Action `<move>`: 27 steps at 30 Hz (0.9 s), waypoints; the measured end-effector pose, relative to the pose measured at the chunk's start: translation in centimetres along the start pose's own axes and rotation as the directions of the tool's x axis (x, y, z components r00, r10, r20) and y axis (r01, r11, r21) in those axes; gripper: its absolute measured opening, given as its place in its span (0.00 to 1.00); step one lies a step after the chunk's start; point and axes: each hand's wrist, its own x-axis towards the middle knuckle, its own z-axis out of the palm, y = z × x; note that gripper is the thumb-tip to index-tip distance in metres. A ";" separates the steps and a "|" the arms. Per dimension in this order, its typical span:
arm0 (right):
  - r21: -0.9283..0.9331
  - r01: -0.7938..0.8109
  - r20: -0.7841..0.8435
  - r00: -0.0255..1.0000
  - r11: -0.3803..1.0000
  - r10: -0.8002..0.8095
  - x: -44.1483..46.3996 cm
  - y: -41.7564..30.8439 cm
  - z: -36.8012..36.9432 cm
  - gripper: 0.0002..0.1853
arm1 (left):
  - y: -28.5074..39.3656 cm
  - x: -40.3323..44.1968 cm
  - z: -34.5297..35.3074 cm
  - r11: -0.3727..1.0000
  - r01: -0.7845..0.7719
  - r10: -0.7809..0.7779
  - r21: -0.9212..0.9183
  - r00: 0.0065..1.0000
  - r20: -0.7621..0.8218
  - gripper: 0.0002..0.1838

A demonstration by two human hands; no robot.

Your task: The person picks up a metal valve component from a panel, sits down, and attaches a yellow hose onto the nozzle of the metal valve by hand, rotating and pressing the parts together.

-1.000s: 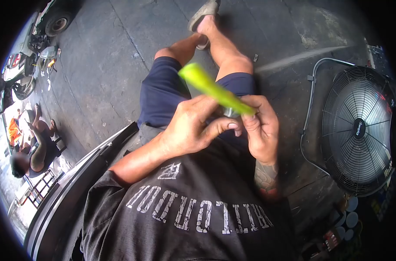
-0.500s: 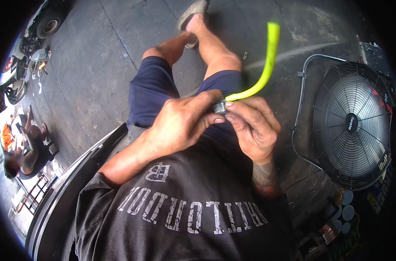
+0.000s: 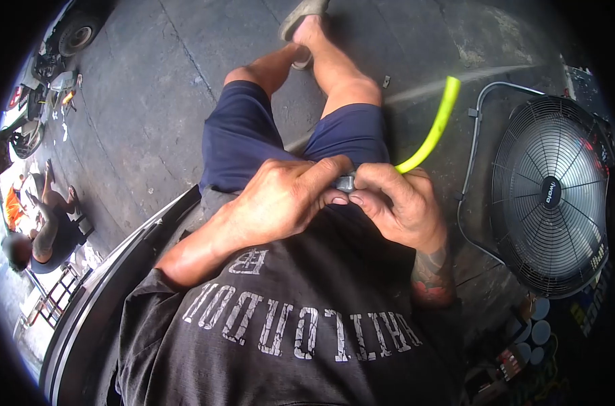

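Note:
My left hand [image 3: 290,191] is closed, with thumb and forefinger pinching a small grey metal piece [image 3: 346,183] in front of my lap. From the other side my right hand [image 3: 400,203] meets it, fingers curled and thumb tip beside the piece. A bright yellow-green tube [image 3: 434,132] comes out from behind the right fingers and curves up to a free end. Its lower end is hidden in the right hand, so I cannot tell whether it touches the metal piece.
A large black floor fan [image 3: 551,196] on a tubular stand [image 3: 471,149] is close on my right. At the left a person [image 3: 50,223] sits low, near vehicle parts and a wheel [image 3: 77,37]. Cups or cans [image 3: 539,331] are at lower right. Dark concrete floor [image 3: 152,108] lies ahead.
The tube has swung down and to the right, its lower end now behind the right fingers. My right hand has shifted slightly right, its fingers more curled. My left hand keeps its pinch.

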 end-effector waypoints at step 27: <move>-0.256 0.143 -0.288 0.933 0.956 -0.217 -1.4 0.4 2.2 0.16 | -0.1 0.3 0.3 0.993 0.057 -0.061 -0.100 0.997 -0.041 0.22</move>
